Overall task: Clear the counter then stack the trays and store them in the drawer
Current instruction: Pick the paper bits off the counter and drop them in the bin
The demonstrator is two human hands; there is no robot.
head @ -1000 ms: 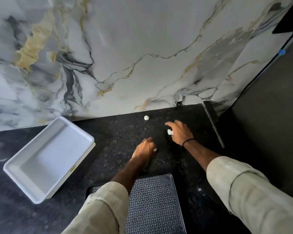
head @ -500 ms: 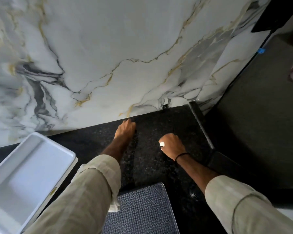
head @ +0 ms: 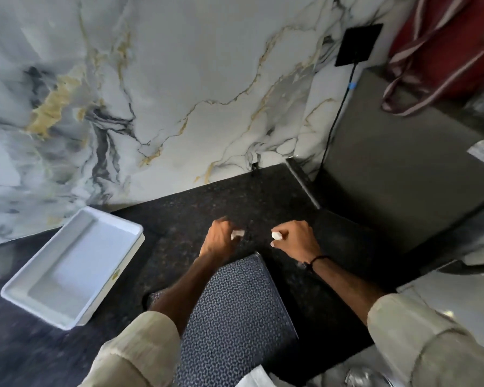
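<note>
A white tray (head: 70, 268) lies empty on the black speckled counter (head: 252, 196) at the left, seemingly on top of a second white tray. A blue patterned tray (head: 232, 314) lies in front of me, partly under my left forearm. My left hand (head: 218, 238) hovers over the counter just beyond this tray, fingers closed on a small white crumpled scrap (head: 237, 234). My right hand (head: 295, 240) is beside it to the right, fist closed on another white scrap (head: 276, 235).
The marble-patterned wall (head: 179, 93) rises behind the counter. A grey appliance top (head: 397, 174) stands to the right, with a black cable (head: 336, 115) running down from a black wall plate (head: 358, 44). A red bag (head: 444, 46) sits on it.
My left hand has pulled back from the wall edge with a white scrap in its fingers. The right hand stays closed on its scrap. The view has tilted up and right.
</note>
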